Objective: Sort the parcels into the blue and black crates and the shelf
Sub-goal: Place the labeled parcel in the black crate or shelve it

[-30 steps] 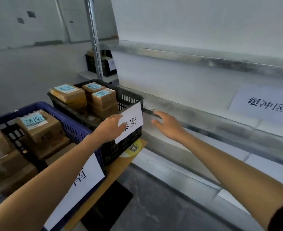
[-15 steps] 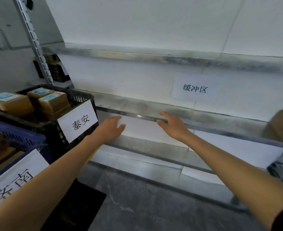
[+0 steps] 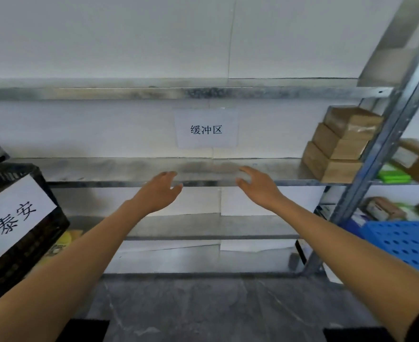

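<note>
Both hands empty at the middle shelf

The left hand (image 3: 158, 191) and right hand (image 3: 259, 187) reach side by side toward the front edge of the metal shelf (image 3: 104, 169), fingers loose and spread, holding nothing. I cannot tell if they touch it. Three brown parcels (image 3: 339, 146) sit stacked at the shelf's right end. The black crate (image 3: 38, 248) stands at the left, the blue crate (image 3: 406, 243) low on the right.

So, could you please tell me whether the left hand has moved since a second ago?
Yes: the left hand has gone right, off the black crate, to the shelf edge.
</note>
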